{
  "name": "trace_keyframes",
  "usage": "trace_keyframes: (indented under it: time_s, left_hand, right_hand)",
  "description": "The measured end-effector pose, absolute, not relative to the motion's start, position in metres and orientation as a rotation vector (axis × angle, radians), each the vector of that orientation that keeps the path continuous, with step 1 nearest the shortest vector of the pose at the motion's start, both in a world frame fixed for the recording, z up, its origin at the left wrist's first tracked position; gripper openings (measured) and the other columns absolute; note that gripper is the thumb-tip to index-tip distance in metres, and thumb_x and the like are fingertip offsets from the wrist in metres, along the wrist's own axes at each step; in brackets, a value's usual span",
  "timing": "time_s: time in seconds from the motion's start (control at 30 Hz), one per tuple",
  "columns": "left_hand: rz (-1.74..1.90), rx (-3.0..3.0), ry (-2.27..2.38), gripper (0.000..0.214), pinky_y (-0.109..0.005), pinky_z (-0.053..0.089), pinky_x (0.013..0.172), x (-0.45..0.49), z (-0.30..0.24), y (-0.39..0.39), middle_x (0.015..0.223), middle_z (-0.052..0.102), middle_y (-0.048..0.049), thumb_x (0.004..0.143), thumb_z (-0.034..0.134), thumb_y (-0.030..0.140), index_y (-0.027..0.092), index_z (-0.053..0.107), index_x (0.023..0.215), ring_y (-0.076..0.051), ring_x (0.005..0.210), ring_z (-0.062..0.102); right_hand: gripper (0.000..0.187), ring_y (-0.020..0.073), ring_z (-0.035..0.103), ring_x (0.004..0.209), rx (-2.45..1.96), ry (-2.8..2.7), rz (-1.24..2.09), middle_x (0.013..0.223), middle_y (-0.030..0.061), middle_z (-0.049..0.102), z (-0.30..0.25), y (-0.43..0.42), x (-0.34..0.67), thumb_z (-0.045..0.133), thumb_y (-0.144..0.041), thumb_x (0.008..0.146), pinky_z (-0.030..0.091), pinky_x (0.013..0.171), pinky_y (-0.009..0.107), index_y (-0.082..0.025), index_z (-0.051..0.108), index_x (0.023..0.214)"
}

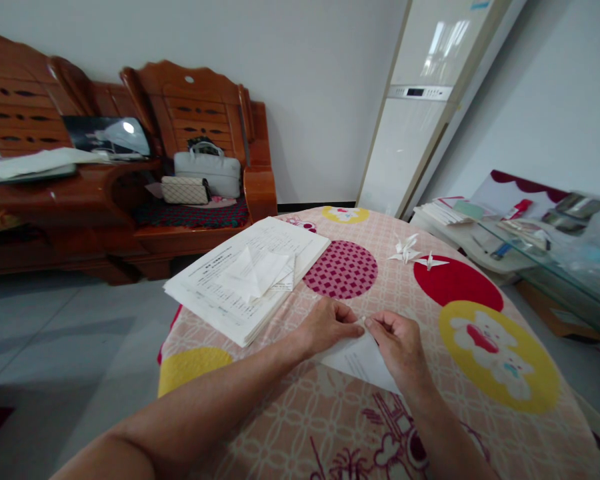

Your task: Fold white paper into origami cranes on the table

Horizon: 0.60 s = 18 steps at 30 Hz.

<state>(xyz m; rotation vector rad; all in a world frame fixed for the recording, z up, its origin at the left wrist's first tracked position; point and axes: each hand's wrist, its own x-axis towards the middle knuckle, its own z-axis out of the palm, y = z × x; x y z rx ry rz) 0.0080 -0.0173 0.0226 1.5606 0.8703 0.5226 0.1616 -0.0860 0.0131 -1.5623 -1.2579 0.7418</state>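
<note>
A sheet of white printed paper (357, 363), folded into a pointed shape, lies on the round table in front of me. At its far tip, my left hand (333, 327) pinches the paper between thumb and fingers. My right hand (393, 333) grips the same tip from the other side, thumb against finger, nearly touching the left. Part of the sheet is hidden under both hands. Left of them rests a thick stack of printed papers (205, 280), with loose folded paper pieces (255, 270) on top. Beyond my right hand sit folded paper cranes (405, 250).
The patterned tablecloth (280, 413) covers the round table. A glass-topped stand (535, 257) with papers and bowls is at the right. Behind the table stand wooden chairs (200, 100), one holding a grey handbag (210, 172), and a tall air conditioner (420, 133).
</note>
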Motion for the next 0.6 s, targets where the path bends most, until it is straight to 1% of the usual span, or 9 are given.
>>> trace_keyframes:
  time_s: [0.13,0.23,0.4,0.53,0.6]
  left_hand:
    - [0.539,1.561,0.858,0.027,-0.02,0.026,0.045,0.007,0.0229,-0.0168,0.051,0.046,0.0047,0.066,0.068,0.036,0.013,0.057,0.056,-0.006,0.047,0.038]
    - [0.547,1.574,0.846,0.027,-0.02,0.025,0.045,0.006,0.0216,-0.0157,0.051,0.045,0.0049,0.068,0.066,0.035,0.013,0.057,0.057,-0.006,0.048,0.038]
    - [0.556,1.596,0.853,0.026,-0.02,0.023,0.045,0.006,0.0203,-0.0149,0.051,0.044,0.0046,0.069,0.065,0.033,0.013,0.054,0.056,-0.006,0.048,0.037]
    - [0.543,1.599,0.885,0.027,-0.02,0.023,0.044,0.007,0.0216,-0.0153,0.05,0.043,0.005,0.067,0.066,0.033,0.014,0.052,0.054,-0.006,0.048,0.036]
    - [0.543,1.598,0.895,0.028,-0.02,0.023,0.044,0.0077,0.0219,-0.0156,0.049,0.042,0.0054,0.067,0.066,0.034,0.014,0.052,0.054,-0.006,0.047,0.035]
  right_hand:
    - [0.028,0.0101,0.038,0.048,-1.53,-1.19,0.855,0.052,-0.0037,0.046,0.0124,-0.0855,0.1639,0.061,-0.039,0.079,0.028,0.044,0.023,-0.016,0.06,0.063]
    - [0.032,0.0101,0.038,0.047,-1.521,-1.203,0.91,0.051,-0.0038,0.044,0.0136,-0.0857,0.1657,0.058,-0.042,0.082,0.026,0.043,0.023,-0.016,0.057,0.062]
    - [0.028,0.0103,0.039,0.051,-1.546,-1.357,0.771,0.054,-0.0031,0.047,0.0196,-0.0865,0.1653,0.057,-0.037,0.082,0.028,0.045,0.022,-0.016,0.059,0.065]
    - [0.029,0.0108,0.041,0.051,-1.564,-1.439,0.622,0.051,-0.0034,0.044,0.0205,-0.0867,0.1634,0.055,-0.034,0.081,0.029,0.048,0.023,-0.017,0.054,0.058]
    - [0.03,0.0108,0.04,0.051,-1.566,-1.439,0.598,0.051,-0.0037,0.043,0.0194,-0.0864,0.1621,0.055,-0.034,0.082,0.029,0.047,0.023,-0.018,0.052,0.057]
